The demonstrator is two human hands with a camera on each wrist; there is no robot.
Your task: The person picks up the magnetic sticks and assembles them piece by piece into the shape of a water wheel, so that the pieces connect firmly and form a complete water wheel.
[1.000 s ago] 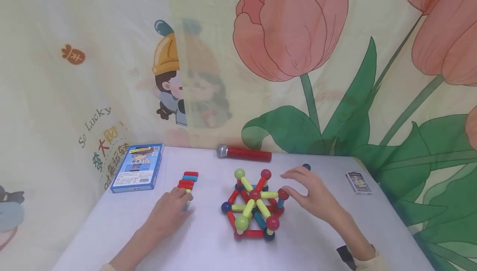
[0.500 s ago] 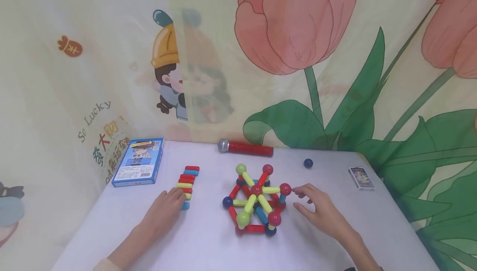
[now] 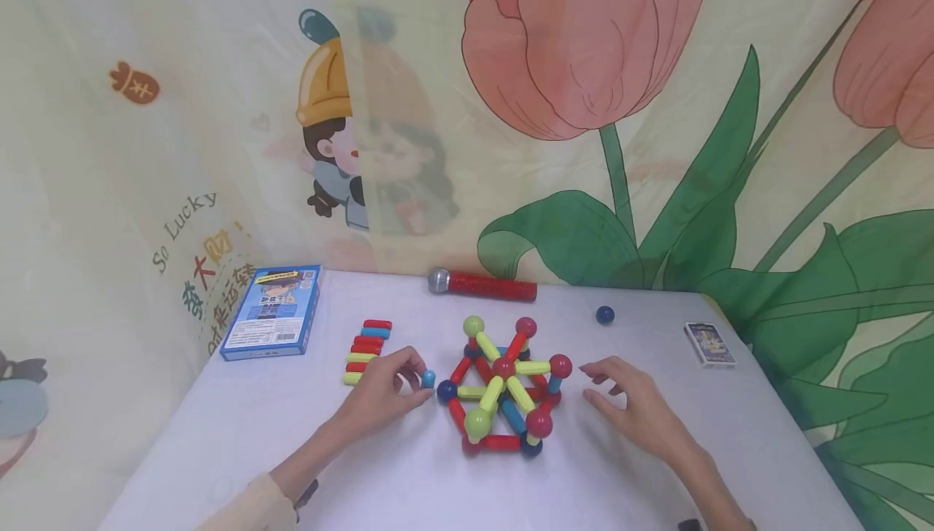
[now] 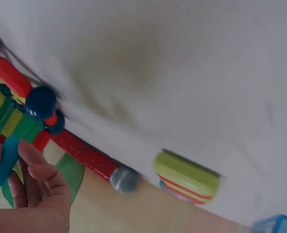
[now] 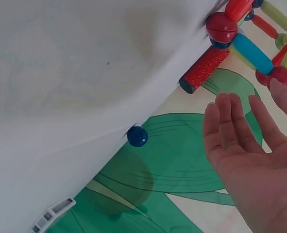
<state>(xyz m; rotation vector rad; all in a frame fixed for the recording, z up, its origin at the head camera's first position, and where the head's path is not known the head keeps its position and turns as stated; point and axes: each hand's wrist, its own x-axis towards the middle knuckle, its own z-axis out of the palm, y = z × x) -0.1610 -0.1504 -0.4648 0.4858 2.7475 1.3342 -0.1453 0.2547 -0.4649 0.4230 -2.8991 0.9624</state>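
My left hand [image 3: 379,393] pinches a blue rod [image 4: 7,161] between thumb and fingers, just left of a framework of rods and balls. That framework [image 3: 499,443] has red, yellow-green and blue rods joined by red, green and dark blue balls. Its top spokes meet at a red ball [image 3: 503,368]. On the right side my right hand [image 3: 631,405] hovers with relaxed fingers and holds nothing, near a red corner ball [image 3: 560,366]. Behind my left hand lies a row of loose rods [image 3: 366,349] in red, blue and yellow-green, partly hidden by that hand.
A red microphone [image 3: 489,286] lies at the table's back edge. A blue box [image 3: 273,312] sits at the back left. Toward the right are a loose dark blue ball [image 3: 605,314] and a small card box [image 3: 709,344]. A printed curtain hangs behind the table [image 3: 350,474].
My left hand has taken a blue rod from the near end of the row and brought it right, to the framework's left side. My right hand has drawn back slightly from the framework.
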